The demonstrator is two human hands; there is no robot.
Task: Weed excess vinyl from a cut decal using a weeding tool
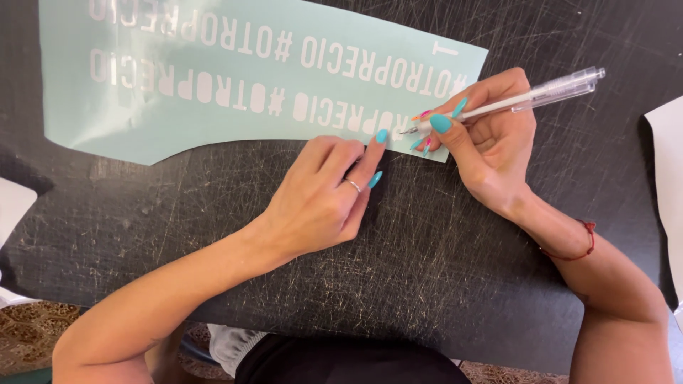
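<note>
Pinching a pen-like tool (498, 105), right hand (491, 142) curled, left hand (320, 199) flat, fingertips pressing mint sheet (213, 121), seemingly empty.

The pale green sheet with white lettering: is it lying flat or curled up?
Flat. The sheet lies spread on the dark mat, the left hand pressing its lower edge.

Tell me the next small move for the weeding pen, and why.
Probably lift the right hand's weeding pen tip slightly to peel the scrap: the tip touches the mint vinyl sheet at its lower right corner, and the left hand's fingertips pin the edge beside it.
</note>
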